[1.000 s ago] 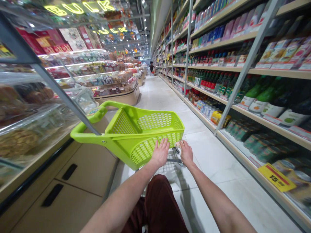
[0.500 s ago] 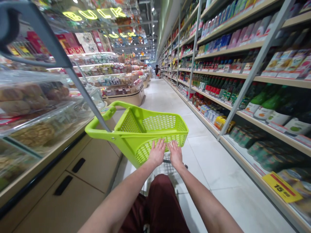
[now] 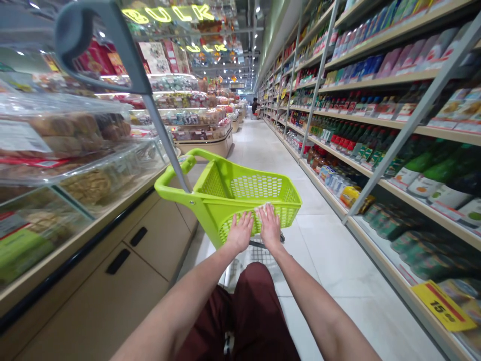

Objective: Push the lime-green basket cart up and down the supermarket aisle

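A lime-green shopping basket cart (image 3: 210, 203) with perforated sides stands in front of my knees, its inside bare where I can see it. My left hand (image 3: 240, 231) lies flat against the near side, fingers spread. Just right of it, my right hand (image 3: 269, 226) presses on the same side near the rim. A thin whitish piece, seemingly a tissue (image 3: 259, 208), shows under its fingers; most of it is covered by the hand. Rising from the cart's left end is a grey pole with a looped handle (image 3: 141, 60).
On the left runs a counter (image 3: 150, 250) with drawers and clear bins of packaged food. Shelves (image 3: 376, 173) of bottles and cans line the right, with a yellow price tag (image 3: 443, 306) low down. A tiled aisle (image 3: 248, 135) leads ahead to a distant person (image 3: 255, 106).
The view has shifted, so the cart sits farther right in the picture. My right hand has moved up toward the rim, while my left hand stays flat on the cart's side.
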The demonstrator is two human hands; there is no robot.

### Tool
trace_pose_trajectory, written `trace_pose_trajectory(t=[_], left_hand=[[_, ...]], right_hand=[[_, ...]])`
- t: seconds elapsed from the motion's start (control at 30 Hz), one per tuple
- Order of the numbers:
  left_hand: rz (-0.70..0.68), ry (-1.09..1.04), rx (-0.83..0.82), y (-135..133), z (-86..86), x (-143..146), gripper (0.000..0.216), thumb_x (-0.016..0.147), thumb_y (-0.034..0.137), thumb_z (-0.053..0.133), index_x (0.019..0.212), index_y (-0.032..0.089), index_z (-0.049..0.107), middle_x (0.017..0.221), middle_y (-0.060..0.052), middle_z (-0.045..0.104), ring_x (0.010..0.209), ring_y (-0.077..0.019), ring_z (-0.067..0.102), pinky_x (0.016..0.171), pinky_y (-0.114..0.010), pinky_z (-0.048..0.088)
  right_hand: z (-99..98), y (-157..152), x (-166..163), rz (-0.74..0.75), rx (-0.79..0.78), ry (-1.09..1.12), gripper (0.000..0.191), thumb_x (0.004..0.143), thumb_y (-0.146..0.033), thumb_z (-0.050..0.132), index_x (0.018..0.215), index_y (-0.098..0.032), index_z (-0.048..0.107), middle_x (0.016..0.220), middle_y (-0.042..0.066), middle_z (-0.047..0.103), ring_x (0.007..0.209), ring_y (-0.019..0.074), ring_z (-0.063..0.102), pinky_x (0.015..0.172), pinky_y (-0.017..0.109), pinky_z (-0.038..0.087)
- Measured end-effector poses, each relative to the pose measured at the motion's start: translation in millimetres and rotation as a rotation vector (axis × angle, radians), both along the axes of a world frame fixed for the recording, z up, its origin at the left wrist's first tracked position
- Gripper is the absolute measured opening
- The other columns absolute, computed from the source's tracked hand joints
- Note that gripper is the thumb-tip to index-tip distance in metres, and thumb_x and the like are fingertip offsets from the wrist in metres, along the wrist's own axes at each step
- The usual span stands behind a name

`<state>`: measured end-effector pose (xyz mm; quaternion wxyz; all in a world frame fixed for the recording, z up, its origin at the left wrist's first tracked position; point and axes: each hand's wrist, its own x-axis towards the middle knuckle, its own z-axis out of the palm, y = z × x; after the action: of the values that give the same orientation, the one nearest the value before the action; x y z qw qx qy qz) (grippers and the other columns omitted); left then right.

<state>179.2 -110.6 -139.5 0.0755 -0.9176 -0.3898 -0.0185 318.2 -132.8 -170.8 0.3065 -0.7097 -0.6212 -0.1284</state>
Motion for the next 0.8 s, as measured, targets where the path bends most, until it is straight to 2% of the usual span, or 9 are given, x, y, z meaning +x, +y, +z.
trace_pose_trajectory(t=[0.17,0.27,0.33,0.47,0.57,0.63,0.8], left_hand=[[0.029,0.030,-0.013,-4.4,-4.5,-15.5,0.055,0.079,0.014,0.029,0.134,0.012,0.029,0.146,-0.008,0.016,0.134,-0.0232,0.012,0.108,-0.053,0.009],[0.049,0.030,-0.015,-7.3,-6.7,-25.3,0.054,0.079,0.013,0.029,0.133,0.011,0.031,0.145,-0.009,0.017,0.134,-0.0236,0.013,0.107,-0.053,0.011],[0.054,0.021,-0.004,-7.3,-7.0,-32.1,0.056,0.077,0.012,0.030,0.133,0.011,0.031,0.145,-0.009,0.017,0.134,-0.0236,0.014,0.107,-0.053,0.012],[0.078,-0.010,0.023,-3.3,-3.7,-43.5,0.058,0.076,0.012,0.032,0.134,0.011,0.030,0.145,-0.009,0.018,0.134,-0.0237,0.013,0.107,-0.053,0.011],[0.090,-0.020,0.018,-1.2,-1.1,-48.1,0.057,0.077,0.012,0.031,0.134,0.011,0.030,0.145,-0.009,0.018,0.134,-0.0237,0.013,0.107,-0.053,0.011],[0.100,-0.019,0.009,-1.6,-0.8,-50.4,0.057,0.077,0.012,0.030,0.134,0.011,0.029,0.145,-0.008,0.018,0.134,-0.0235,0.013,0.108,-0.053,0.012],[0.116,-0.002,0.003,-5.5,-2.0,-60.9,0.059,0.076,0.012,0.031,0.135,0.013,0.028,0.145,-0.008,0.017,0.134,-0.0229,0.013,0.108,-0.052,0.012]], right_hand=[[-32.9,-13.8,-15.5,0.091,-0.224,0.019,0.048,0.085,-0.009,0.030,0.129,-0.022,0.041,0.142,0.008,0.025,0.132,0.0219,0.019,0.103,0.046,0.022],[-36.7,-21.4,-22.3,0.141,-0.313,0.061,0.045,0.084,-0.009,0.031,0.125,-0.020,0.046,0.138,0.008,0.032,0.129,0.0211,0.026,0.103,0.043,0.024],[-27.7,-22.1,-26.3,0.154,-0.247,0.078,0.050,0.080,-0.005,0.031,0.126,-0.019,0.045,0.138,0.008,0.034,0.129,0.0191,0.027,0.104,0.039,0.024],[8.6,-9.7,-33.8,0.128,0.040,0.073,0.057,0.076,-0.002,0.032,0.130,-0.017,0.039,0.141,0.006,0.027,0.132,0.0160,0.018,0.107,0.037,0.018],[22.2,4.0,-40.1,0.137,0.067,0.019,0.057,0.077,-0.003,0.031,0.131,-0.020,0.037,0.143,0.005,0.023,0.133,0.0162,0.013,0.108,0.041,0.014],[15.0,9.6,-45.6,0.161,-0.019,-0.013,0.055,0.080,-0.005,0.031,0.132,-0.022,0.037,0.143,0.004,0.022,0.134,0.0170,0.012,0.107,0.043,0.014],[-28.7,2.4,-62.1,0.220,-0.292,-0.028,0.048,0.085,-0.010,0.030,0.131,-0.022,0.038,0.143,0.005,0.022,0.134,0.0184,0.014,0.107,0.044,0.015]])
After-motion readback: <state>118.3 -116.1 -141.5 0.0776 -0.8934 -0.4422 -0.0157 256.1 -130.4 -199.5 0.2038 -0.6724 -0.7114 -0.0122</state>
